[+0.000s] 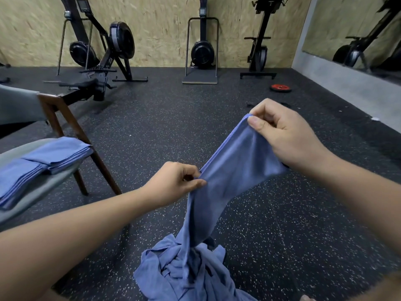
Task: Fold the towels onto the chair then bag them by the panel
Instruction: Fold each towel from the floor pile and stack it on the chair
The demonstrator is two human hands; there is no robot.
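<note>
left hand (175,183): pinching towel (234,161) edge, fingers curled
right hand (288,137): pinching its far corner
towel: mid-air, centre, tail down in near floor pile (186,270)
risk: probably snagging, dragging pile along; thin pinch slipping
folded stack (56,153): left, on chair (102,168)

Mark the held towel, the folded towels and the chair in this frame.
held towel (236,161), head view, on the stretched upper part of the cloth.
folded towels (58,153), head view, on the top of the stack.
chair (103,170), head view, on the slanted wooden leg.
</note>
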